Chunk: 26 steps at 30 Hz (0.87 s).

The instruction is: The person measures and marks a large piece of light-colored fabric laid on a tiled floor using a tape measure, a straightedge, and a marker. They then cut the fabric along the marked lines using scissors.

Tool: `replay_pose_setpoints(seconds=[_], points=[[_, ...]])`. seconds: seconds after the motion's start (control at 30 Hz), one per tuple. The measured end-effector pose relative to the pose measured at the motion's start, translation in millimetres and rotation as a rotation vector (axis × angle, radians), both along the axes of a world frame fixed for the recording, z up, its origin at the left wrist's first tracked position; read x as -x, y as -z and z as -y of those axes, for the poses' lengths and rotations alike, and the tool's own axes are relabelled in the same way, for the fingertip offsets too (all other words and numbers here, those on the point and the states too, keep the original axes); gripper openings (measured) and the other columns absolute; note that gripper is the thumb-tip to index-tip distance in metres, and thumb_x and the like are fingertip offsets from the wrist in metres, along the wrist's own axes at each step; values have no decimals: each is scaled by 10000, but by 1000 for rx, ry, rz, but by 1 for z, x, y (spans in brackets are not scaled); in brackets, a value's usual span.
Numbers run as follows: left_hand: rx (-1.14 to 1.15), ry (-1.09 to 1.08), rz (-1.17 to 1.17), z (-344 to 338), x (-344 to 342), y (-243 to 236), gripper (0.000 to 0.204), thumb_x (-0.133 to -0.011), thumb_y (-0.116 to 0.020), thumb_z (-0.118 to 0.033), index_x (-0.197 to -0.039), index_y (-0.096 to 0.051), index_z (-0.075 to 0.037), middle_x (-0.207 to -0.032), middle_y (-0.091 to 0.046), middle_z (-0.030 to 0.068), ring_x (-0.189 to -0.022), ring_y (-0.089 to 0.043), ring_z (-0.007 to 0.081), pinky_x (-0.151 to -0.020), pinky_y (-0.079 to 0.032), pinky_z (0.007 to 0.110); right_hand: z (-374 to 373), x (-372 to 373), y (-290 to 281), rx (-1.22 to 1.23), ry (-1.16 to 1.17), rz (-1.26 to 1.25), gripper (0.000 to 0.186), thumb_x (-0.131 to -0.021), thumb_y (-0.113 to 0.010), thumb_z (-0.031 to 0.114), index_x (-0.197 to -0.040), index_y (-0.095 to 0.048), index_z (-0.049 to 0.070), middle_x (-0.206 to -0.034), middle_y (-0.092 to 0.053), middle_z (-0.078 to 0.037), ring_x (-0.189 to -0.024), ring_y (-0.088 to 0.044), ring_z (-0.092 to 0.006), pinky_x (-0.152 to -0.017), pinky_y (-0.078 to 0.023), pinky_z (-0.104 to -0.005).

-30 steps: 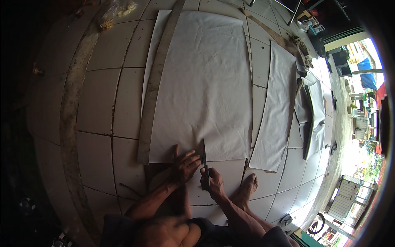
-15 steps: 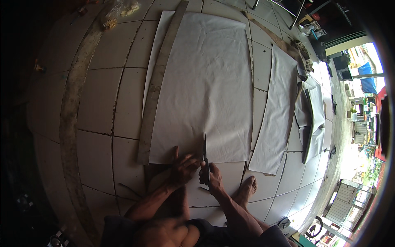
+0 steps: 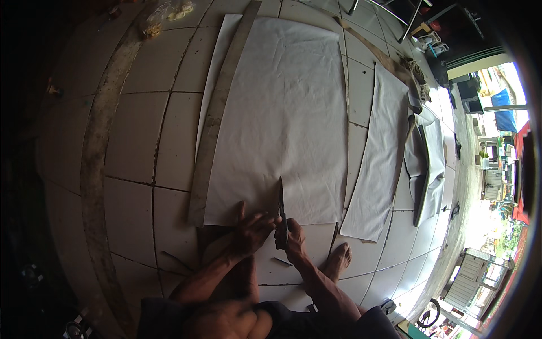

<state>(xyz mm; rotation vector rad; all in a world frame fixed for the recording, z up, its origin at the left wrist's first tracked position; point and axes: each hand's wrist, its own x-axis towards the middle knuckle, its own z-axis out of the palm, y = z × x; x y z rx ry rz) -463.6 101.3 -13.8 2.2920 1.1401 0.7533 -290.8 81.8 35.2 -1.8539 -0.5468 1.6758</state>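
Note:
A large pale grey-white sheet (image 3: 288, 113) lies on the tiles in front of me, with creases running along its middle. At its near edge my right hand (image 3: 294, 237) grips a pair of dark scissors (image 3: 282, 206), blades pointing away from me and over the sheet. My left hand (image 3: 251, 233) rests on the near edge just left of the scissors. Its fingers are spread, one pointing away from me and the others reaching toward the blades. A long flat metal strip (image 3: 213, 124) lies along the sheet's left side, over another pale piece (image 3: 217, 68).
A narrower pale sheet (image 3: 375, 152) lies to the right, with a folded one (image 3: 432, 164) beyond it. My bare foot (image 3: 339, 260) is near the sheet's right corner. A small dark strip (image 3: 282, 261) lies near me. Plastic bags (image 3: 155, 22) sit far left.
The scissors have advanced slightly away from me into the sheet, and their handles look closer together. My left hand has barely moved.

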Motion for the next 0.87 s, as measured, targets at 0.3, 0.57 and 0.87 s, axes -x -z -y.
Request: replay_pose_setpoints(seconds=[0.3,0.57,0.87], points=[[-22,6,-3,-1,1,-3,265,-894,-698,-128,-1156,-697,-168,-1248,-664,-33,-1183,-641,206,-1192,-204,753,-15,-6,8,-47,-12,-7,551,-971,-701,522,-1033,-590,-14,-758,-615,-64,-585,-584,-123,-511,-497,-289],[-27,9,-12,4,1,9,370,-881,-733,-142,-1247,-703,-176,-1221,-660,-25,-1189,-633,202,-1182,-204,766,-29,-6,6,-65,1,5,709,-957,-684,608,-1067,-591,-86,-765,-631,-84,-614,-604,-126,-509,-508,-279],[-39,14,-68,5,-2,18,436,-885,-756,-169,-1313,-691,-222,-1448,-604,-45,-1272,-578,170,-1198,-169,752,-43,-5,8,-42,-2,11,815,-911,-689,687,-1117,-595,-96,-769,-650,-109,-599,-627,-154,-517,-520,-295]])
